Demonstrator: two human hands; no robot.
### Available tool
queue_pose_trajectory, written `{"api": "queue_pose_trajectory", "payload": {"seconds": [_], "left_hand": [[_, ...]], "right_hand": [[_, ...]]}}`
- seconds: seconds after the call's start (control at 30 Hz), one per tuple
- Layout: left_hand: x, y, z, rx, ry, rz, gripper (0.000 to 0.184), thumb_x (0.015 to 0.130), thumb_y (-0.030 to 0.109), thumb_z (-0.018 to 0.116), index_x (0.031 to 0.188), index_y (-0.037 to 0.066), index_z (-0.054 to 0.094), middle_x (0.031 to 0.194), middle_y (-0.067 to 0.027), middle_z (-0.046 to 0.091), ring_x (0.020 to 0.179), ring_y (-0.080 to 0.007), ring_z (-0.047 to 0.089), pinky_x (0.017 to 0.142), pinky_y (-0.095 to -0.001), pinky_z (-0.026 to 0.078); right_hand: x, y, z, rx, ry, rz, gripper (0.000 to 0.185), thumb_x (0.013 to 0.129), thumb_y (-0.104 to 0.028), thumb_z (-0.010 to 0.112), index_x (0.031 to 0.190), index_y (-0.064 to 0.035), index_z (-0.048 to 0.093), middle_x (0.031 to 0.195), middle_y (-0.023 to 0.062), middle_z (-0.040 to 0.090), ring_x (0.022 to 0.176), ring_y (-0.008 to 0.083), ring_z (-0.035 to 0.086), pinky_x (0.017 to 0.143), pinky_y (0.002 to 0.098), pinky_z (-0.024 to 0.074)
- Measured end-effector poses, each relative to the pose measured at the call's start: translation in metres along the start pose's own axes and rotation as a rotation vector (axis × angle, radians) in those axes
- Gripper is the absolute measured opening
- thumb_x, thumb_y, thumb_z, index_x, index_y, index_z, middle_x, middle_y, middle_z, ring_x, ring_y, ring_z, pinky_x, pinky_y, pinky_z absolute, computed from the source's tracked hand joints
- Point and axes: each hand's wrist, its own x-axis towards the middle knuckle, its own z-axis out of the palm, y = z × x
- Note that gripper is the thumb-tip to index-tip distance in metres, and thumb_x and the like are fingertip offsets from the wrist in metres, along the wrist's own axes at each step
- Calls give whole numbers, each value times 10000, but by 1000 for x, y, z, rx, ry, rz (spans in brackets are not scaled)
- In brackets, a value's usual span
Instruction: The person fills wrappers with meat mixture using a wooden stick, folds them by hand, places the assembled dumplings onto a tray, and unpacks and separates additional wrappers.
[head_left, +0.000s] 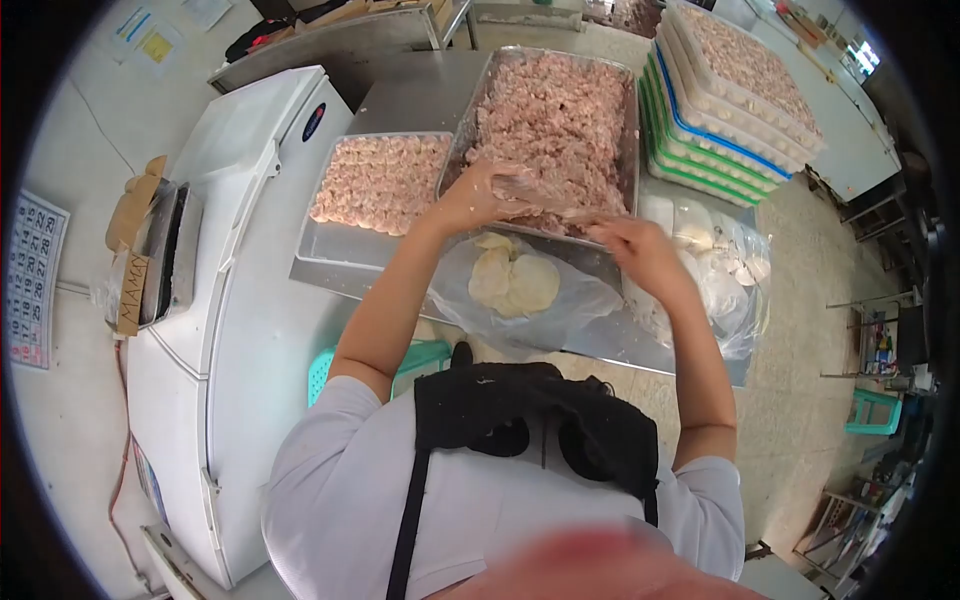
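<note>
A deep metal tray of ground meat (pixel 560 125) lies ahead of me. My left hand (pixel 488 193) is at its near left corner, fingers curled around something I cannot make out. Over the tray's near right edge, my right hand (pixel 638 250) is closed with its fingertips toward the meat. A thin, meat-smeared shape reaches left from those fingers; its kind is unclear. Just below the hands, round pale dough wrappers (pixel 515 280) are piled on a clear plastic sheet (pixel 455 295). To the left, a shallow tray (pixel 335 245) carries rows of filled dumplings (pixel 385 175).
Stacked trays of dumplings (pixel 720 120) with green and blue rims stand at the right back. Plastic-bagged wrappers (pixel 715 285) lie beside my right forearm. A white chest freezer (pixel 240 200) borders the left side. A teal stool (pixel 420 365) is under the table.
</note>
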Motion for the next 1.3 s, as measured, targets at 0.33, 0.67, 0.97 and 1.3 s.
{"api": "queue_pose_trajectory", "payload": {"seconds": [0.33, 0.67, 0.97, 1.3], "left_hand": [[-16, 34, -25, 110, 34, -67, 690, 706, 376, 794, 1234, 6, 549, 1234, -219, 562, 1169, -324, 528, 988, -389, 408], [-76, 16, -92, 261, 265, 135, 475, 729, 311, 799, 1057, 7, 637, 958, -118, 656, 887, -189, 616, 823, -323, 482], [-192, -86, -190, 251, 174, -328, 446, 739, 195, 769, 1129, 65, 597, 951, -87, 632, 831, -183, 614, 765, -317, 497], [-171, -92, -112, 361, -102, -278, 617, 756, 260, 705, 1262, 8, 459, 898, -195, 633, 867, -370, 614, 773, -428, 486]], "right_hand": [[1, -32, 6, -419, 64, -33, 237, 883, -217, 608, 1056, -69, 671, 906, 148, 647, 808, 351, 618, 697, 413, 498], [22, -77, 80, -59, -3, 52, 280, 934, -233, 585, 1077, -3, 653, 981, 140, 688, 878, 241, 642, 802, 317, 485], [-19, -89, 143, 588, 329, 453, 285, 965, -270, 552, 1105, -49, 664, 566, -99, 348, 477, 7, 293, 446, 192, 210], [-63, -132, 164, 536, 578, 565, 328, 966, -306, 543, 1110, -33, 653, 593, -96, 359, 470, 7, 274, 430, 197, 185]]}}
